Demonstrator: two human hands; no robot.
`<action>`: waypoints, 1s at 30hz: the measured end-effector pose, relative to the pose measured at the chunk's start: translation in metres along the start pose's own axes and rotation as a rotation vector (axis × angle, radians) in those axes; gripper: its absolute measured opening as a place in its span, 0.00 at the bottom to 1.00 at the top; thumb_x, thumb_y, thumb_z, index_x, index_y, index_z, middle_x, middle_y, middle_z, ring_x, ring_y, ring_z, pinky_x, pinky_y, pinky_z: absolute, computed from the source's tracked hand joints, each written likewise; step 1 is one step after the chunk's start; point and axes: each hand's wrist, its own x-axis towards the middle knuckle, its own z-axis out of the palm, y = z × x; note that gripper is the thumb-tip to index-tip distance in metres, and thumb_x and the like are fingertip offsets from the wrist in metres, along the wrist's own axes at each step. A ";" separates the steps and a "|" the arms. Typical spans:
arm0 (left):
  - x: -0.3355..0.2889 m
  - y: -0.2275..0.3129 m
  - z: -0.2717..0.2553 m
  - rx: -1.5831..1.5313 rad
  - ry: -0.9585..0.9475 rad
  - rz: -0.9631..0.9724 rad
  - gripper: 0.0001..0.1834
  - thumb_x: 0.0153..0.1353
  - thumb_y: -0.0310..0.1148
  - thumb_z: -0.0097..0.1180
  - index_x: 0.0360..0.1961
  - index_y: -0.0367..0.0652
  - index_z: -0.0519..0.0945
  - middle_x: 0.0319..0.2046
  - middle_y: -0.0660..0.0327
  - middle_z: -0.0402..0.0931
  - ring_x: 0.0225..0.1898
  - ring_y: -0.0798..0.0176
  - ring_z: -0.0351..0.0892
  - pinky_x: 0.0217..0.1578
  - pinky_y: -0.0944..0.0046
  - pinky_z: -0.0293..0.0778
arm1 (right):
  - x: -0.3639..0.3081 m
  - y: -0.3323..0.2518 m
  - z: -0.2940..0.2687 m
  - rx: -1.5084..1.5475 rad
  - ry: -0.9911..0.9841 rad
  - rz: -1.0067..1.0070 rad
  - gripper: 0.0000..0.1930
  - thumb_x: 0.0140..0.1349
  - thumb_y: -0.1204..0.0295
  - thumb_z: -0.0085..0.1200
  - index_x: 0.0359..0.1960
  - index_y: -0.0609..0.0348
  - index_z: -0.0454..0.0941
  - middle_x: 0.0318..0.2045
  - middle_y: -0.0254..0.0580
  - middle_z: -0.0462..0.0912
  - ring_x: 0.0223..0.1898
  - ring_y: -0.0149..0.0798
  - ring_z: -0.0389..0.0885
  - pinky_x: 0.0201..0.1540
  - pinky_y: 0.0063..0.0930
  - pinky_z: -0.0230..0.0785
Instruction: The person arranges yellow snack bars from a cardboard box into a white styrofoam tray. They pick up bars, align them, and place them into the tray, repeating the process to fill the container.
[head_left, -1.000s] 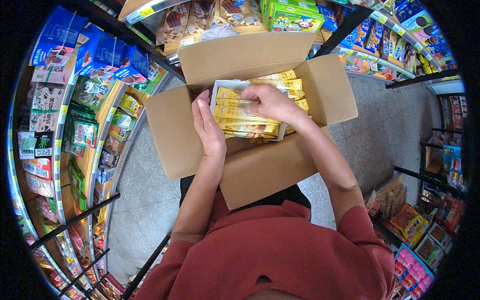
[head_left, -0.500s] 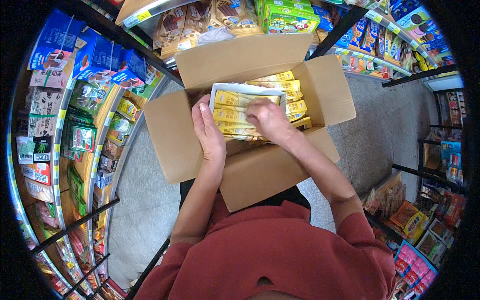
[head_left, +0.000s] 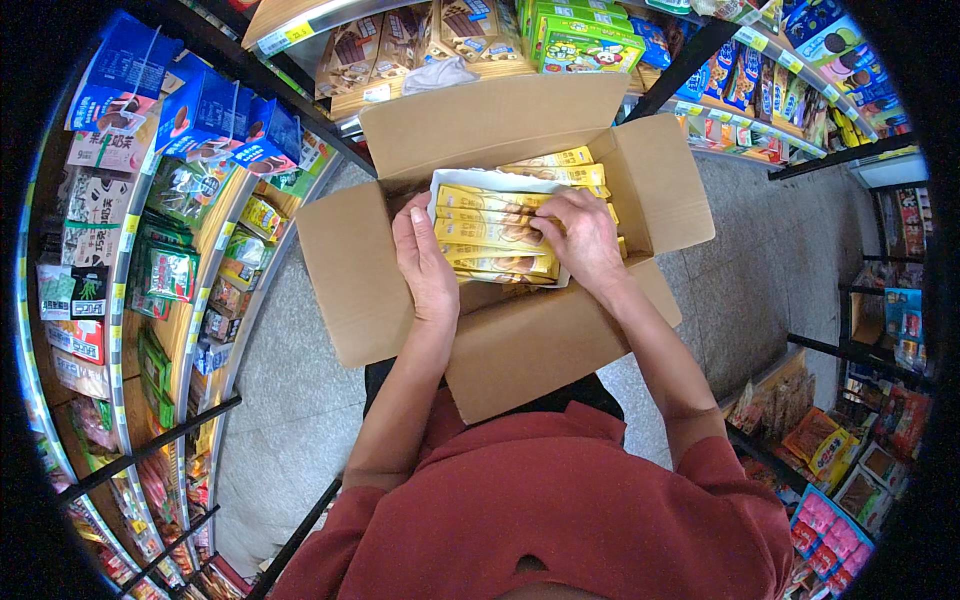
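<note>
A shallow white box sits tilted inside a large brown carton, with a row of slim yellow packets in it. My left hand holds the white box by its left wall, the fingers extended along that side. Over the right end of the row, my right hand is closed, its thumb and forefinger pinching a yellow packet near its end. Part of the white box's right wall is hidden behind this hand. More yellow packets lie in the carton behind and to the right of the white box.
The carton's flaps stand spread outward. Shelves of packaged snacks curve along the left, with blue boxes on top. Brown boxes and green boxes fill the shelf ahead. Grey floor shows on both sides.
My right hand has moved right across the yellow packets, from the middle of the row to its right end. My left hand has stayed on the white box.
</note>
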 end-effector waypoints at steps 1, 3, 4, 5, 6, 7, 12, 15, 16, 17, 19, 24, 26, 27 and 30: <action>0.000 0.001 0.000 0.019 -0.004 0.006 0.20 0.72 0.43 0.36 0.45 0.35 0.72 0.40 0.58 0.73 0.43 0.68 0.71 0.48 0.67 0.68 | -0.003 -0.001 -0.006 -0.029 -0.063 -0.004 0.04 0.48 0.73 0.62 0.25 0.57 0.80 0.29 0.37 0.80 0.37 0.43 0.77 0.41 0.37 0.67; 0.000 0.002 0.002 -0.021 -0.015 -0.023 0.20 0.72 0.43 0.36 0.45 0.35 0.72 0.40 0.58 0.74 0.43 0.67 0.71 0.48 0.67 0.68 | -0.013 0.006 0.006 -0.091 -0.075 -0.041 0.05 0.48 0.71 0.62 0.24 0.56 0.79 0.27 0.37 0.79 0.37 0.43 0.76 0.43 0.39 0.65; 0.000 0.003 0.003 -0.041 -0.021 -0.038 0.20 0.72 0.43 0.36 0.45 0.35 0.72 0.40 0.58 0.74 0.42 0.67 0.71 0.48 0.67 0.68 | -0.016 0.009 0.009 -0.122 -0.081 -0.059 0.05 0.48 0.70 0.62 0.23 0.55 0.79 0.27 0.36 0.78 0.37 0.43 0.75 0.43 0.39 0.64; 0.000 0.003 0.003 -0.043 -0.011 -0.048 0.20 0.72 0.43 0.36 0.45 0.35 0.72 0.40 0.58 0.73 0.43 0.67 0.71 0.48 0.67 0.68 | -0.014 0.008 0.007 -0.126 -0.111 -0.049 0.05 0.48 0.69 0.62 0.23 0.54 0.79 0.27 0.36 0.79 0.37 0.42 0.75 0.44 0.39 0.63; 0.000 0.004 0.005 -0.045 0.000 -0.058 0.20 0.72 0.43 0.36 0.45 0.35 0.72 0.40 0.58 0.73 0.43 0.66 0.71 0.48 0.66 0.67 | -0.012 0.007 0.006 -0.096 -0.058 -0.028 0.05 0.48 0.69 0.62 0.23 0.54 0.79 0.27 0.36 0.79 0.37 0.42 0.75 0.44 0.39 0.62; 0.000 0.004 0.004 -0.047 0.012 -0.067 0.21 0.71 0.43 0.37 0.45 0.35 0.72 0.41 0.57 0.73 0.43 0.66 0.71 0.48 0.66 0.67 | -0.012 0.006 0.004 -0.066 -0.004 -0.009 0.05 0.48 0.69 0.62 0.23 0.53 0.80 0.27 0.36 0.79 0.37 0.41 0.75 0.45 0.39 0.62; 0.002 -0.005 -0.005 0.054 0.006 -0.032 0.20 0.71 0.42 0.37 0.46 0.35 0.73 0.43 0.56 0.72 0.46 0.65 0.70 0.51 0.65 0.65 | -0.016 -0.008 -0.010 -0.075 -0.176 -0.095 0.10 0.45 0.64 0.65 0.24 0.53 0.79 0.29 0.34 0.80 0.38 0.39 0.77 0.49 0.40 0.62; 0.001 -0.006 -0.001 -0.058 0.004 -0.078 0.19 0.71 0.41 0.38 0.46 0.35 0.73 0.43 0.57 0.72 0.45 0.65 0.70 0.50 0.65 0.66 | -0.026 -0.003 0.006 -0.040 -0.125 -0.022 0.10 0.44 0.68 0.66 0.27 0.55 0.78 0.30 0.38 0.79 0.37 0.41 0.77 0.48 0.41 0.62; 0.003 -0.009 -0.002 -0.039 -0.004 -0.045 0.19 0.71 0.41 0.38 0.46 0.35 0.72 0.43 0.57 0.73 0.45 0.66 0.70 0.50 0.65 0.66 | -0.025 -0.002 0.007 -0.029 -0.116 -0.009 0.09 0.44 0.70 0.65 0.27 0.55 0.78 0.29 0.38 0.79 0.37 0.43 0.77 0.47 0.41 0.63; 0.002 -0.007 -0.001 -0.033 -0.001 -0.048 0.19 0.71 0.41 0.38 0.46 0.35 0.72 0.43 0.57 0.73 0.45 0.66 0.70 0.50 0.65 0.66 | -0.025 -0.003 0.007 -0.022 -0.114 -0.005 0.09 0.44 0.71 0.65 0.27 0.55 0.78 0.29 0.39 0.79 0.37 0.43 0.77 0.46 0.41 0.63; 0.003 -0.001 0.000 -0.007 0.002 -0.051 0.19 0.71 0.41 0.38 0.46 0.34 0.72 0.43 0.57 0.73 0.45 0.65 0.70 0.50 0.65 0.66 | -0.024 -0.006 0.006 -0.009 -0.111 0.005 0.08 0.45 0.73 0.64 0.27 0.56 0.78 0.28 0.39 0.78 0.37 0.44 0.77 0.44 0.40 0.63; 0.000 0.006 -0.001 0.029 -0.003 -0.036 0.19 0.71 0.40 0.38 0.46 0.34 0.72 0.43 0.56 0.73 0.44 0.65 0.71 0.49 0.65 0.66 | -0.027 -0.007 0.007 0.009 -0.018 0.003 0.13 0.44 0.73 0.65 0.34 0.57 0.77 0.36 0.46 0.77 0.43 0.47 0.74 0.46 0.40 0.64; 0.000 -0.002 -0.002 0.038 0.015 0.002 0.18 0.71 0.39 0.38 0.45 0.34 0.73 0.42 0.56 0.73 0.44 0.65 0.71 0.48 0.65 0.67 | -0.029 -0.014 0.005 0.008 0.203 -0.015 0.18 0.45 0.73 0.66 0.39 0.58 0.76 0.42 0.51 0.74 0.46 0.49 0.73 0.49 0.41 0.65; 0.000 -0.005 -0.003 0.064 0.021 0.026 0.18 0.71 0.39 0.38 0.45 0.34 0.73 0.42 0.56 0.73 0.44 0.65 0.71 0.48 0.65 0.67 | -0.033 -0.011 0.005 -0.027 0.207 0.051 0.25 0.46 0.74 0.65 0.49 0.60 0.72 0.47 0.57 0.71 0.50 0.52 0.69 0.53 0.42 0.64; -0.003 -0.005 -0.006 0.096 0.021 0.037 0.18 0.71 0.39 0.38 0.45 0.33 0.73 0.42 0.56 0.73 0.44 0.65 0.71 0.48 0.65 0.67 | -0.035 -0.003 -0.002 0.047 0.266 0.167 0.27 0.49 0.73 0.65 0.52 0.63 0.68 0.48 0.56 0.71 0.51 0.52 0.69 0.53 0.42 0.64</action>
